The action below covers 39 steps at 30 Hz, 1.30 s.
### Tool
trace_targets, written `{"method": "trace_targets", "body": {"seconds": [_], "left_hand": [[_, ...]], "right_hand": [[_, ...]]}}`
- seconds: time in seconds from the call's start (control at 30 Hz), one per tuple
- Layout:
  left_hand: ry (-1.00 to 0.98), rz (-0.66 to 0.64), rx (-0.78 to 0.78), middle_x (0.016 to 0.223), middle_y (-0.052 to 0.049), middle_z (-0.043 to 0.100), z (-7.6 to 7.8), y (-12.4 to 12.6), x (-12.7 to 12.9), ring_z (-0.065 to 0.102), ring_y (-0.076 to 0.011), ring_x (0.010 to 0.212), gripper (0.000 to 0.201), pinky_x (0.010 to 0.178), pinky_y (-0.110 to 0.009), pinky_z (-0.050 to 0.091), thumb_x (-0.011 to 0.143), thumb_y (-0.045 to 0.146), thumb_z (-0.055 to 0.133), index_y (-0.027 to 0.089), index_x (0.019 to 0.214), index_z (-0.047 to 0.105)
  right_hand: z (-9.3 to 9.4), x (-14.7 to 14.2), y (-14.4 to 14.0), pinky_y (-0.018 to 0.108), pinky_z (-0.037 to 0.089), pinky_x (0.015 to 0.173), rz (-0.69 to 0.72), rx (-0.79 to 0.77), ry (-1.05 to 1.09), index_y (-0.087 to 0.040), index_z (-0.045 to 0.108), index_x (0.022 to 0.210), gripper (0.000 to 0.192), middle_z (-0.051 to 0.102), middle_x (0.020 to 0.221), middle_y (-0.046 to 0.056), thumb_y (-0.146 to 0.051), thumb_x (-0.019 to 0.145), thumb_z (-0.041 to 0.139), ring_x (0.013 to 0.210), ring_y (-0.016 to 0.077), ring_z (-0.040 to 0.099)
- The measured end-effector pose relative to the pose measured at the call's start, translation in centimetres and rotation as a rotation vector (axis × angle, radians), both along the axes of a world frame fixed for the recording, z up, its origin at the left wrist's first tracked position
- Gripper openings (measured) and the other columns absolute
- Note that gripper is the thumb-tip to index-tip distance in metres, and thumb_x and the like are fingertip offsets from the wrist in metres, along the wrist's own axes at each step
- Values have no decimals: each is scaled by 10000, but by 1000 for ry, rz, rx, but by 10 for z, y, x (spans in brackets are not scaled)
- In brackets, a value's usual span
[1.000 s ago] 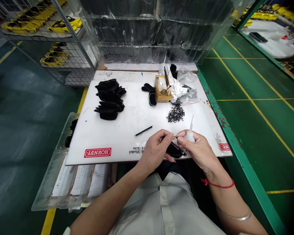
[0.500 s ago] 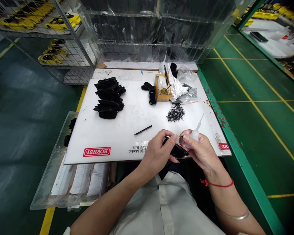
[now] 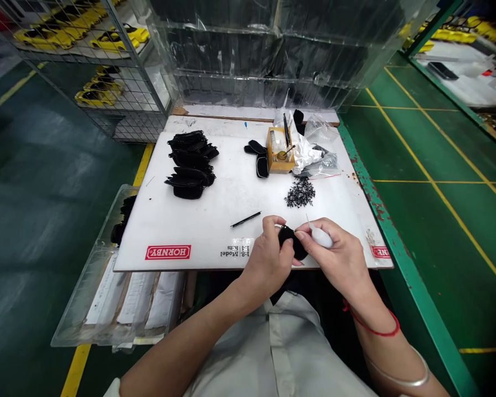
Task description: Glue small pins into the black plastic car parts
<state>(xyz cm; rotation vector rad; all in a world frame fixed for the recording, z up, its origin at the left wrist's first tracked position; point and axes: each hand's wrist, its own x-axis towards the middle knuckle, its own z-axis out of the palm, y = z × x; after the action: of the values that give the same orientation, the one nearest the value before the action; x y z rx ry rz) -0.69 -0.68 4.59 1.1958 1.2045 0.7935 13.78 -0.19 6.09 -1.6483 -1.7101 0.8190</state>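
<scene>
My left hand (image 3: 269,253) is closed round a flat, rounded black part (image 3: 300,249), thumb across its face, at the near edge of the board. A small white squeeze bottle (image 3: 322,237) with a thin nozzle is gripped in my right hand (image 3: 342,255), its nozzle pointing up and to the left. The right thumb and forefinger meet at the black part's upper edge; whether they pinch something tiny there I cannot make out. Beyond the hands lies a pile of small black pins (image 3: 300,192). A thin black rod (image 3: 246,219) lies left of them.
Stacked black parts (image 3: 190,165) stand at the board's left. A yellow box (image 3: 280,160) holds tools, beside loose black parts (image 3: 262,164) and clear plastic bags (image 3: 326,160). A clear bin (image 3: 103,298) sits low left; a wire rack (image 3: 128,60) holds yellow model cars.
My right hand has turned, so the bottle's nozzle swings from up-right to up-left. The black part has tilted to show its broad face. The whole view has shifted slightly.
</scene>
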Motion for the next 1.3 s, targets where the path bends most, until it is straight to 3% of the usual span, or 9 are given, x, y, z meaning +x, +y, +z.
{"method": "trace_targets", "body": {"seconds": [0.37, 0.5, 0.7, 0.9, 1.3], "left_hand": [[57, -24, 47, 683, 61, 569, -3, -1, 0, 627, -140, 499, 243, 602, -253, 449, 860, 211, 412, 252, 1095, 368], [120, -72, 90, 746, 48, 596, -3, -1, -1, 623, -132, 521, 227, 598, -249, 452, 855, 202, 417, 260, 1074, 411], [-89, -119, -51, 953, 3, 642, -2, 3, -10, 641, -90, 516, 167, 515, -199, 475, 857, 260, 473, 230, 1013, 526], [-290, -130, -187, 854, -21, 671, -5, 5, -12, 666, -115, 572, 190, 547, -218, 535, 852, 284, 520, 197, 1017, 557], [-240, -165, -190, 830, -18, 685, 0, 5, -12, 635, -100, 502, 209, 497, -207, 524, 857, 315, 519, 207, 1009, 614]], "right_hand": [[-8, -2, -3, 289, 432, 711, 41, 107, -109, -223, 636, 869, 167, 641, 858, 34, -373, 848, 567, 780, 181, 587], [-9, -5, -3, 265, 414, 633, -18, -13, -49, -216, 606, 831, 189, 627, 767, 5, -403, 829, 583, 669, 151, 548], [-8, 6, 2, 240, 387, 568, -45, -185, 169, -187, 613, 805, 262, 567, 680, -11, -450, 799, 607, 611, 123, 489], [-23, 21, 1, 235, 389, 526, -27, -431, 399, -174, 636, 924, 367, 565, 649, -14, -482, 729, 678, 555, 108, 476], [-38, 32, 2, 217, 346, 506, 83, -476, 477, -182, 598, 846, 276, 514, 629, -32, -422, 745, 687, 543, 91, 447]]}}
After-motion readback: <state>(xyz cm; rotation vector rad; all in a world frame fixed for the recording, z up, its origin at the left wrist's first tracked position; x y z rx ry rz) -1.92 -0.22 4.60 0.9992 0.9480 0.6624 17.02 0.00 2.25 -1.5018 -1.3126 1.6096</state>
